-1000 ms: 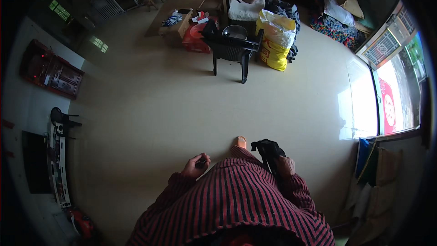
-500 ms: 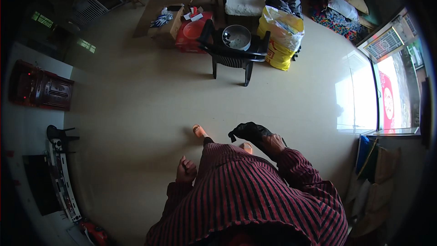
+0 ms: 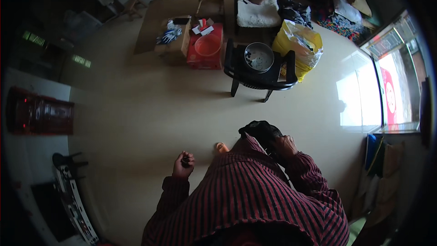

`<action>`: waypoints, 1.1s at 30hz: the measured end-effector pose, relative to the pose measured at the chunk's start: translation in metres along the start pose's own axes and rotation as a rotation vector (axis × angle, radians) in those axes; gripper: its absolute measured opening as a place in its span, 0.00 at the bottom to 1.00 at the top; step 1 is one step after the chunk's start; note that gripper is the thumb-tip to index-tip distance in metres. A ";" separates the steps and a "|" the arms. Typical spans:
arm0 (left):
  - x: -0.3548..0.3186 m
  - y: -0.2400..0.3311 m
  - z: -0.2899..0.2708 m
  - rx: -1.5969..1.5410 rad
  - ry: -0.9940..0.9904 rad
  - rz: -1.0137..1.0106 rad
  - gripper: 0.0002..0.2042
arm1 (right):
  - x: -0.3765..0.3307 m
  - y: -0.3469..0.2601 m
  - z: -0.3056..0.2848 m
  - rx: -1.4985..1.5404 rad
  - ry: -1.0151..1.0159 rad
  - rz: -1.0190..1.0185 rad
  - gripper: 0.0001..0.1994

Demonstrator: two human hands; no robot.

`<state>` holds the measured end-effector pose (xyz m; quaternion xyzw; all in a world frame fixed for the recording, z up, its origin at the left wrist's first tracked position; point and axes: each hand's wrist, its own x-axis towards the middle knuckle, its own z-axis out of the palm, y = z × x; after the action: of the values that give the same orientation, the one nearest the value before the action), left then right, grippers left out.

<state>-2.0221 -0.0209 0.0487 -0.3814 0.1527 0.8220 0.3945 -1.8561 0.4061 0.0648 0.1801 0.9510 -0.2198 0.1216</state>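
Observation:
My right hand is closed on a limp, crumpled black bag, which hangs in front of my striped smock. What is inside the bag, if anything, is hidden. My left hand is out to the side with its fingers curled. A small dark thing shows between those fingers, too small to name. An orange slipper is on my foot below, and the other foot is covered by the smock and the bag.
Ahead stands a black plastic armchair with a metal basin on its seat. Beside it are a yellow bag, a red box and a cardboard box with gloves. A dark red cabinet stands left; a bright doorway opens right.
My body has moved forward and left, so the chair and boxes sit nearer and further right. The left hand has turned, showing its curled fingers. The right hand still holds the bag.

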 end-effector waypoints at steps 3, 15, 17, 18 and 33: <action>0.030 0.040 0.041 0.053 -0.007 0.014 0.12 | 0.044 -0.066 -0.053 0.014 -0.057 -0.119 0.15; 0.106 0.127 0.139 0.020 0.024 -0.006 0.11 | 0.223 -0.179 -0.196 0.006 0.011 -0.736 0.05; 0.130 0.146 0.152 0.024 0.148 -0.030 0.12 | 0.250 -0.187 -0.209 -0.044 0.019 -0.757 0.04; 0.139 0.153 0.163 0.031 0.154 -0.039 0.12 | 0.265 -0.189 -0.215 -0.051 0.039 -0.749 0.05; 0.259 0.382 0.266 0.347 -0.052 -0.017 0.17 | 0.419 -0.195 -0.244 0.054 0.213 -0.047 0.11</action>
<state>-2.5519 0.0179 0.0121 -0.2875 0.2789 0.7895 0.4650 -2.3500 0.4766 0.2211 0.1832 0.9563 -0.2278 0.0098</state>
